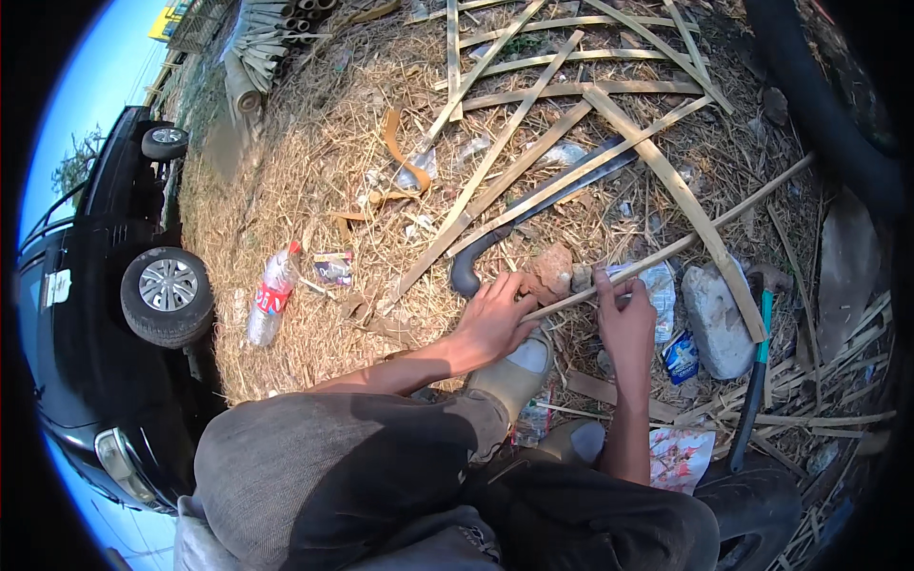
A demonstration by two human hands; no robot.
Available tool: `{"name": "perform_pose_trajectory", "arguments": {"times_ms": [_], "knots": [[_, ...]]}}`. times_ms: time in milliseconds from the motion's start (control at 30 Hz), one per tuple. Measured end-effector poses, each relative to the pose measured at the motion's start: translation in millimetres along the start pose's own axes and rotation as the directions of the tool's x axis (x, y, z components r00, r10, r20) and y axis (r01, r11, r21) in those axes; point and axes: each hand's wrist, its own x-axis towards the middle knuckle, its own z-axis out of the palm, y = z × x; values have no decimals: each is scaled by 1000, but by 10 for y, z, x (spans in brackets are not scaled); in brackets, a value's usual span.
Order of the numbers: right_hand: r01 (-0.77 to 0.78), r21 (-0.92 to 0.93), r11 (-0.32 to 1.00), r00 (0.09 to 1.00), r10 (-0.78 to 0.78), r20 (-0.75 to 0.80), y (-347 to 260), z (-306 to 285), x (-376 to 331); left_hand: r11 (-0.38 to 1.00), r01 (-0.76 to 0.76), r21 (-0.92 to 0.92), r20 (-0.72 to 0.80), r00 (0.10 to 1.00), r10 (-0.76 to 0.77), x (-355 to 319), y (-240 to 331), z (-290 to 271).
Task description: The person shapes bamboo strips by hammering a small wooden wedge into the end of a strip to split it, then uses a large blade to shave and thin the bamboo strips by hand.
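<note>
The long bamboo strip (666, 249) runs from under my two hands up and away to the right, its near end lying between them, just past my boot (519, 366). My left hand (495, 319) rests flat over that end with the fingers spread and stretched forward, touching the strip and a reddish-brown stone (550, 271) beside it; I cannot tell whether it grips anything. My right hand (625, 319) is loosely curled, forefinger pointing up to meet the strip, thumb tucked under, so it pinches the strip lightly. All this lies on dry straw-covered ground (305, 171) outdoors, strewn with more split bamboo laid in a loose lattice (571, 90), a dark curved blade (533, 214), a plastic bottle (271, 290), a pale rock (716, 319) and a hammer with a green handle (757, 366). A black car (95, 305) stands at my left. Both forearms reach forward over my bent knees as I crouch.
</note>
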Motion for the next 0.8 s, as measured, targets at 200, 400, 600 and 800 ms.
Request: {"name": "perform_pose_trajectory", "arguments": {"times_ms": [200, 400, 600, 800], "knots": [[592, -453, 667, 806, -507, 306, -629, 296, -363, 990, 13, -140, 4, 1000, -13, 151, -158, -284], [884, -441, 153, 458, -469, 755, -918, 548, 4, 967, 231, -106, -460, 851, -254, 408, -687, -383], [758, -645, -101, 438, -654, 617, -1157, 775, 954, 806, 429, -407, -72, 865, -496, 568, -1400, -614], [792, -602, 101, 530, -603, 596, -1378, 921, 1232, 886, 371, -278, 201, 924, -324, 719, -1646, -821]]}}
